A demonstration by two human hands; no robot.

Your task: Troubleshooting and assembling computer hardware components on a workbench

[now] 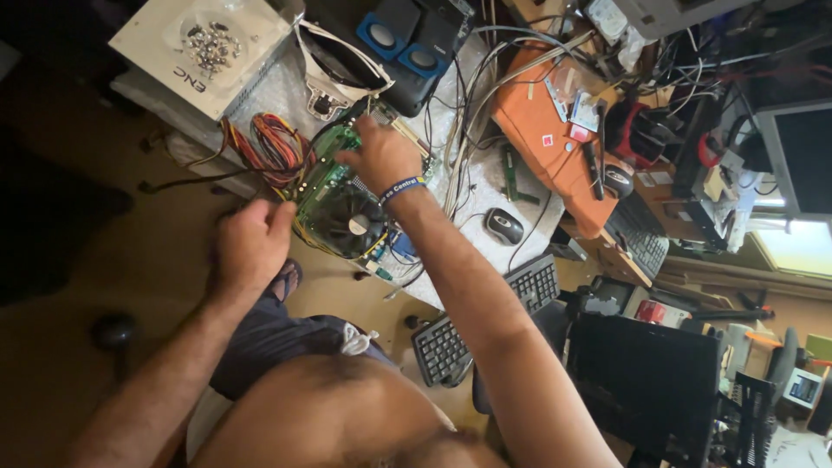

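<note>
A green computer motherboard with a round black cooling fan lies at the near edge of a cluttered workbench. My right hand, with a blue wristband, rests on top of the board's far end, fingers curled on it. My left hand sits at the board's near left edge, closed in a loose fist; whether it grips the board is hidden. Red, yellow and orange wire bundles run up from the board's left side.
A beige computer case with a dish of screws stands at the upper left. Black and blue speakers, tangled cables, a mouse, a black keyboard, an orange board and a monitor crowd the right.
</note>
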